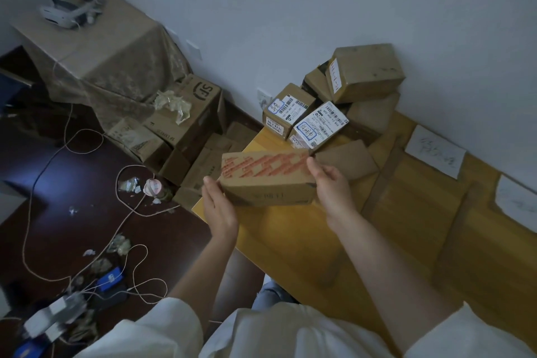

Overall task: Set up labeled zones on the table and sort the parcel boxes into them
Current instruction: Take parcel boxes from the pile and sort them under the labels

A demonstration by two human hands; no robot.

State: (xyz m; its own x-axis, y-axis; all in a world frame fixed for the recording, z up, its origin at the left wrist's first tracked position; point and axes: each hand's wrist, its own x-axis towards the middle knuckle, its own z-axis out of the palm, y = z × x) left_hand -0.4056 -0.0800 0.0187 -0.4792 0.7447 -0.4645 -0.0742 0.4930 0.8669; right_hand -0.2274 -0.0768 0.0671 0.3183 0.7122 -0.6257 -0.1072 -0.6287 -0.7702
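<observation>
A long brown parcel box with red print is held above the left end of the yellow wooden table. My left hand presses its left end with straight fingers, and my right hand grips its right end. A pile of parcel boxes sits at the table's far end against the wall, two of them with white shipping labels. Brown tape strips divide the tabletop into zones. Two white paper labels lie along the wall side.
Cardboard cartons are heaped on the dark floor left of the table. A cloth-covered stand carries a white headset. Cables, scraps and a power strip litter the floor.
</observation>
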